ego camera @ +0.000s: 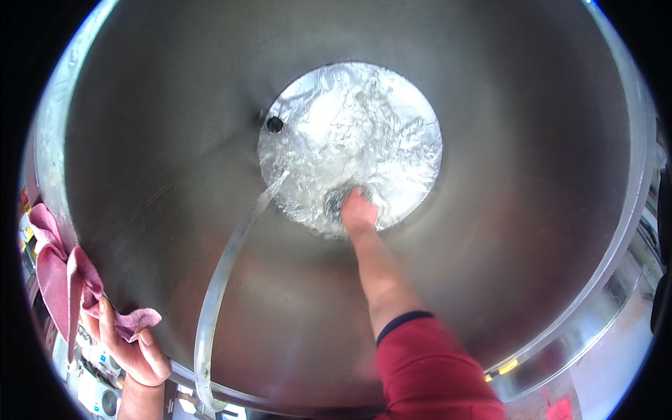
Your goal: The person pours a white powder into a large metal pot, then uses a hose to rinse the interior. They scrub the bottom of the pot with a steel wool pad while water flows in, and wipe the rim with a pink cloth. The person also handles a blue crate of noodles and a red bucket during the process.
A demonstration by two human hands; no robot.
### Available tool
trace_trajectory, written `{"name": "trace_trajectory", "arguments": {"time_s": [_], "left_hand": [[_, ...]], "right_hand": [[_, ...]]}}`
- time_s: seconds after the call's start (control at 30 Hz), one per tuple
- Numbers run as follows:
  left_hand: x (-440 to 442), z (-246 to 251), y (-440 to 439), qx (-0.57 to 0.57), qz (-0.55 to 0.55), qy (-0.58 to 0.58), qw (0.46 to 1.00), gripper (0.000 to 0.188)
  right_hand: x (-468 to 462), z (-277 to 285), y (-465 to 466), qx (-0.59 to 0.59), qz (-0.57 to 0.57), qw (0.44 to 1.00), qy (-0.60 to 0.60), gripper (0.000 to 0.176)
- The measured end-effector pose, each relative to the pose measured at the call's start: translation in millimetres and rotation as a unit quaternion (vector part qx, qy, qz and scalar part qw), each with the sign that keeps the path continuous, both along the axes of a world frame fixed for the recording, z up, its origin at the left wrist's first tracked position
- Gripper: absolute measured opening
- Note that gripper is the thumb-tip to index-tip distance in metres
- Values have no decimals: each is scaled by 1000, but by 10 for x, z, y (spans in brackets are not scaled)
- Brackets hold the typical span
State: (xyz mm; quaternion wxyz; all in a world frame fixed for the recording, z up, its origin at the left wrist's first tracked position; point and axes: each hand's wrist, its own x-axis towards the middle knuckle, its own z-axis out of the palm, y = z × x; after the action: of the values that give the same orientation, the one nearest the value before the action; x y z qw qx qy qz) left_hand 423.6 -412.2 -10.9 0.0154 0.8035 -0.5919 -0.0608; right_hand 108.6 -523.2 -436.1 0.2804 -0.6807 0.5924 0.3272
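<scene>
A large, deep metal vessel fills the view, with rippling water over its round bottom. My right hand reaches down to the near side of the water, on a round, dark, mesh-like thing that I cannot identify; blur hides the grip. At the lower left, my left hand is at the vessel's rim, its fingers closed on a pink cloth that drapes over the edge. Between my hands, a clear hose hangs over the rim and its end pours water into the bottom.
A dark round hole shows at the left of the vessel's bottom. The thick metal rim curves around the view. Beyond it at the lower left stand pale devices with round parts. A yellow mark is on the rim at the lower right.
</scene>
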Motion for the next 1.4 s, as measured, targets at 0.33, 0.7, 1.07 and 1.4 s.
{"name": "trace_trajectory", "arguments": {"time_s": [0.33, 0.7, 1.07, 1.4], "left_hand": [[-59, -5, 0, -10, 8, 15, 1000, 55], [-91, -2, -3, -7, 14, -15, 1000, 55], [-53, -13, 31, -21, -4, 2, 1000, 59], [-13, -31, -58, -23, -2, 6, 1000, 58]], "right_hand": [[-24, -2, -148, 56, 141, 988, -18, 27], [-86, -235, -211, -52, -122, 991, -3, 29], [-123, -156, 101, -64, 35, 997, -19, 26], [-892, -93, -1660, -185, -22, 983, -10, 35]]}}
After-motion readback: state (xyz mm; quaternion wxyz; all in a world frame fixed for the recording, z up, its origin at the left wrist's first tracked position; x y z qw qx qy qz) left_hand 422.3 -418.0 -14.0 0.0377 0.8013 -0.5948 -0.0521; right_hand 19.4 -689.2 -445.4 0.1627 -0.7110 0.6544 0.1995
